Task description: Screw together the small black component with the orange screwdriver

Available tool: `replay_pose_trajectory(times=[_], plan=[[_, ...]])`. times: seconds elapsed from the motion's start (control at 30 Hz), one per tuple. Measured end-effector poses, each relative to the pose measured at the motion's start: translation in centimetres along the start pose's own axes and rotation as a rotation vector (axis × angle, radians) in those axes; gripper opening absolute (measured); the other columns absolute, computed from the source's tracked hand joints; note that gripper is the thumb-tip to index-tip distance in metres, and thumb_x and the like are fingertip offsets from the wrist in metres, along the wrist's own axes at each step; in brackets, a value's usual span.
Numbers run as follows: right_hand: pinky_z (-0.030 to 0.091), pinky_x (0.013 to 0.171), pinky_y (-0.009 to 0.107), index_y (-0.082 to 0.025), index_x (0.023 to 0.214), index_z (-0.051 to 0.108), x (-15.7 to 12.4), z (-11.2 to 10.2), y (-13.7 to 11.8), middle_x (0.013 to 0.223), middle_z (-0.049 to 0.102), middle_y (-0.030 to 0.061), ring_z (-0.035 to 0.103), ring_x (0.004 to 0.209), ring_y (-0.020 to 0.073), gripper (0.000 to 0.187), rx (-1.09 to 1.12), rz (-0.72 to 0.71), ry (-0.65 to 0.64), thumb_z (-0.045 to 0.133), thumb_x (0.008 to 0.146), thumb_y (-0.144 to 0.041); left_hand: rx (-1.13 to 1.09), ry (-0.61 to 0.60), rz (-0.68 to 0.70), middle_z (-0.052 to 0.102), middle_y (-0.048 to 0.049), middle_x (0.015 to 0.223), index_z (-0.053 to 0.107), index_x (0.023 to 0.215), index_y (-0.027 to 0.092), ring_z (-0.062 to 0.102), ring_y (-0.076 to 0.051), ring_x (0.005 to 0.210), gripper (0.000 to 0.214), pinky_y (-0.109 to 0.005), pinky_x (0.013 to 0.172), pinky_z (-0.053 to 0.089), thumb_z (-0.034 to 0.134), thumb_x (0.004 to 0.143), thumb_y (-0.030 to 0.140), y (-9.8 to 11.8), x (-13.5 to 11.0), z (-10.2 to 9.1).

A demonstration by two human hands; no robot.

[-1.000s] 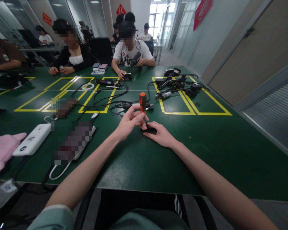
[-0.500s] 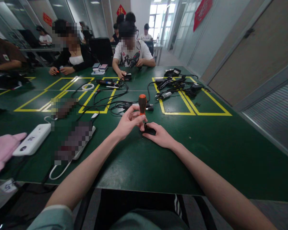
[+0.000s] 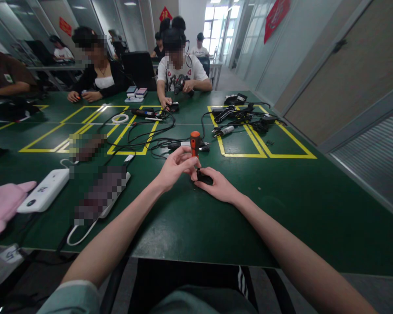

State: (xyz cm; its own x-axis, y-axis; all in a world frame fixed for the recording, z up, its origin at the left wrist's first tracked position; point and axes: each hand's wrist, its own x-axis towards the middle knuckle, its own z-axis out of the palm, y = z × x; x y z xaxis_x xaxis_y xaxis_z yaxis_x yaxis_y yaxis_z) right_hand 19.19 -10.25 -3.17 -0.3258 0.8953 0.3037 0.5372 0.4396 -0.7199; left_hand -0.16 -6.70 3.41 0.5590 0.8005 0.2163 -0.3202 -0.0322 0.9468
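My left hand point(image 3: 174, 168) pinches the orange-and-black handle of a screwdriver point(image 3: 194, 143) that stands upright with its tip down. The tip meets a small black part point(image 3: 204, 178) lying on the green table point(image 3: 281, 209). My right hand point(image 3: 218, 186) lies over that black part and presses it to the table with its fingers closed around it. Both hands touch each other at the part.
Tangled black cables and tools point(image 3: 239, 115) lie inside yellow taped boxes beyond my hands. A white device point(image 3: 46, 189) and a pink cloth point(image 3: 1, 207) sit at the left. Two people point(image 3: 180, 72) work at the far side of the table.
The screwdriver has sunk slightly and my left fingers have shifted on its handle. The person opposite has lowered the drill toward the chest.
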Motion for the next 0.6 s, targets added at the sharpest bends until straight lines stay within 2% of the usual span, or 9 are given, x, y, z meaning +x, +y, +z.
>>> replay_pose_trajectory(times=[0.13, 0.3, 0.43, 0.6], plan=[[0.054, 0.091, 0.039, -0.020, 0.108, 0.072, -0.01, 0.06, 0.01, 0.103, 0.073, 0.0073, 0.066, 0.096, 0.0218, 0.017, 0.002, 0.000, 0.001, 0.070, 0.092, -0.028, -0.009, -0.009, -0.011, 0.071, 0.0037, 0.078, 0.045, 0.100, 0.021, 0.068, -0.012, 0.051, 0.056, -0.019, 0.049, 0.050, 0.089, 0.077, 0.048, -0.16, 0.01, -0.18], [0.055, 0.091, 0.039, -0.021, 0.107, 0.072, -0.04, 0.02, -0.03, 0.102, 0.073, 0.0069, 0.067, 0.095, 0.0219, 0.016, 0.003, -0.002, 0.005, 0.071, 0.093, -0.028, -0.019, -0.019, -0.026, 0.070, 0.0012, 0.079, 0.056, 0.112, 0.017, 0.068, -0.013, 0.052, 0.055, -0.022, 0.052, 0.054, 0.083, 0.080, 0.053, 0.09, -0.10, -0.12], [0.055, 0.090, 0.039, -0.021, 0.106, 0.073, -0.03, -0.03, -0.02, 0.103, 0.073, 0.0071, 0.067, 0.095, 0.0225, 0.016, -0.006, -0.009, 0.007, 0.072, 0.092, -0.029, -0.035, -0.008, -0.041, 0.069, -0.0014, 0.079, 0.064, 0.103, 0.013, 0.069, -0.013, 0.054, 0.053, -0.024, 0.054, 0.055, 0.078, 0.083, 0.060, 0.14, -0.11, -0.02], [0.055, 0.091, 0.040, -0.021, 0.107, 0.073, 0.00, 0.01, 0.03, 0.104, 0.073, 0.0076, 0.067, 0.096, 0.0228, 0.017, -0.010, -0.015, -0.001, 0.071, 0.092, -0.028, -0.003, 0.014, -0.020, 0.069, 0.0017, 0.078, 0.054, 0.100, 0.018, 0.068, -0.013, 0.052, 0.053, -0.023, 0.052, 0.055, 0.081, 0.080, 0.060, -0.09, 0.10, -0.02]])
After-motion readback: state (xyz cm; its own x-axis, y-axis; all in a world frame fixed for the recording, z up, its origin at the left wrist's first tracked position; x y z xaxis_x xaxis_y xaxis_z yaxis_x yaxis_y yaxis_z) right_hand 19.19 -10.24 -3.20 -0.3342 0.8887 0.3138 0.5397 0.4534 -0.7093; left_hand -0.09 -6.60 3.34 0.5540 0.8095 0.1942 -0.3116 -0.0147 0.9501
